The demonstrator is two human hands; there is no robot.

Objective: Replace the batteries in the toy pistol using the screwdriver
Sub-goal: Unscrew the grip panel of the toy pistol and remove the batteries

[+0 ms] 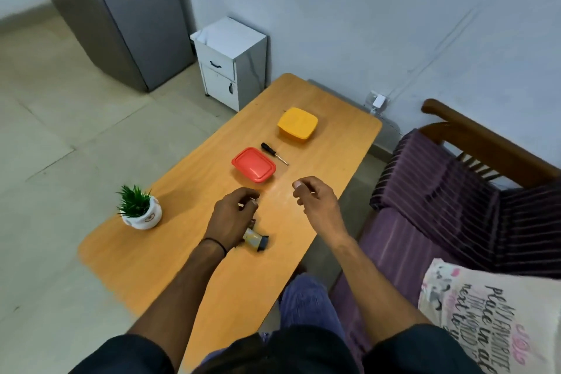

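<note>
Toy pistol [256,240]: lies on the wooden table [170,267], near the edge closest to you. Only its pale body and dark end show, sticking out from under your left hand.

Left hand [232,215]: sits over the pistol with the fingers curled. A small pale bit shows at the fingertips. You cannot tell whether the hand grips the pistol or only covers it. There is a black band [215,245] on the wrist.

Right hand [315,200]: held above the table, just right of the left hand and apart from it. The fingers are loosely curled and nothing is plainly held.

Screwdriver [274,153]: black handle, thin shaft. It lies flat beyond your hands, between the two boxes, with no hand on it.

Red box [253,164]: lid on, just left of the screwdriver.

Yellow box [297,124]: lid on, further off, toward the table's far end.

Potted plant [140,209]: white pot, at the table's left edge.

White cabinet [232,64]: on the floor past the table, against the wall.

Grey fridge [121,15]: left of the cabinet.

Sofa [440,191]: purple striped cushions, at your right, with a printed cushion [491,319] on it.
</note>
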